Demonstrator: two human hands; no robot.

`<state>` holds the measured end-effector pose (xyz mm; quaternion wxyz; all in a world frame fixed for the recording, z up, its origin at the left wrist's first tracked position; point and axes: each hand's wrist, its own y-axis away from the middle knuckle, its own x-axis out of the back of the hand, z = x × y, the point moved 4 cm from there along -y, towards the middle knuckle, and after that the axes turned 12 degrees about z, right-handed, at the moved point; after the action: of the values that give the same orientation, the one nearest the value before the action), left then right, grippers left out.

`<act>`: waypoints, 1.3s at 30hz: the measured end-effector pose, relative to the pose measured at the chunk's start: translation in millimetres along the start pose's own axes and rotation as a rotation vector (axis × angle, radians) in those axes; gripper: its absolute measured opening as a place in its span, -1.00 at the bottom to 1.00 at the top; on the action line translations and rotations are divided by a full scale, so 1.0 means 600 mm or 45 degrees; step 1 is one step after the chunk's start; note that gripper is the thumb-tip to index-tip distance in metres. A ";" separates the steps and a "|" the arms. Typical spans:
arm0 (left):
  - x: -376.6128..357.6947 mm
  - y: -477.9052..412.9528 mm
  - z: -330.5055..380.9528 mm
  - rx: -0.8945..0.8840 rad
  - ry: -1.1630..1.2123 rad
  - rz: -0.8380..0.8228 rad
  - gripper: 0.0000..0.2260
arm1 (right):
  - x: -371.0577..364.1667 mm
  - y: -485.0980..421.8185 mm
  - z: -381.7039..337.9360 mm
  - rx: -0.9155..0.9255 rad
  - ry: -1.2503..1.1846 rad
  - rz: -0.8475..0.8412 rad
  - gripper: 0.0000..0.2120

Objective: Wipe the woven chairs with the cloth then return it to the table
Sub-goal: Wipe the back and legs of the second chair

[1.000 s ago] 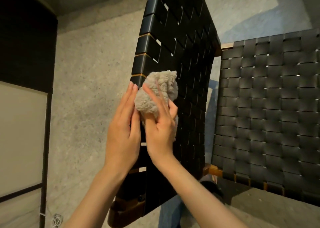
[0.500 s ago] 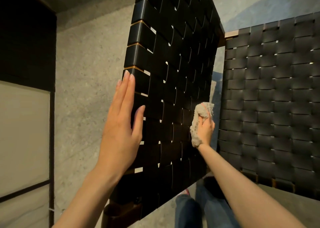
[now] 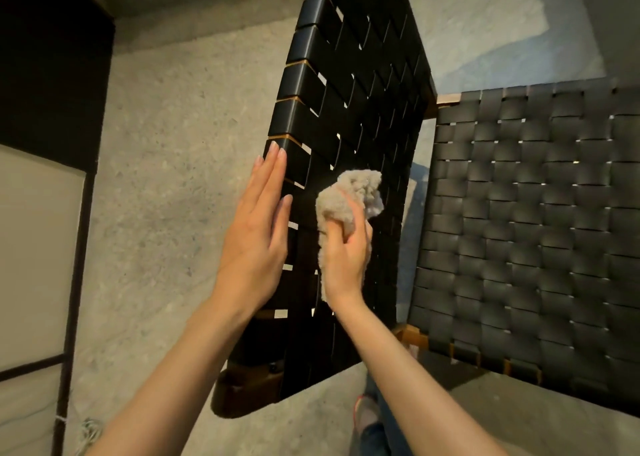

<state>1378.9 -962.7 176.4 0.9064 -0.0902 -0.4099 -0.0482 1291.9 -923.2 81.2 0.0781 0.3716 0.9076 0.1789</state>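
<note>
Fluffy cloth [image 3: 350,196] in curled right hand [image 3: 346,253]; flat left hand [image 3: 255,235] against glossy woven chair [image 3: 363,74]

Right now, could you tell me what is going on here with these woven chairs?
A person is wiping the near black woven panel with a fluffy beige cloth bunched in the right hand, pressed against the weave about midway up. The left hand lies flat, fingers straight, against the panel's left edge, apparently steadying it. A second woven panel stands to the right, untouched at this moment. No table is in view, so the cloth is not yet returned.
</note>
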 end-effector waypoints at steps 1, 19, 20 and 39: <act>0.000 0.000 -0.002 0.015 0.046 -0.001 -0.56 | -0.012 0.008 -0.026 0.099 -0.021 -0.034 -0.64; 0.002 0.014 -0.013 -0.007 -0.039 0.180 -0.60 | -0.017 0.048 -0.072 0.424 0.195 -0.109 -0.57; 0.001 0.014 -0.013 -0.006 -0.039 0.179 -0.59 | -0.021 0.042 -0.072 0.449 0.194 -0.110 -0.56; 0.001 0.019 0.021 0.050 -0.434 0.349 -0.58 | -0.075 -0.094 -0.138 0.865 0.274 -0.501 -0.63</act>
<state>1371.7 -948.9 183.5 0.8236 -0.1341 -0.5421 0.0994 1264.7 -1013.7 136.3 -0.1120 0.1746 0.9718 -0.1117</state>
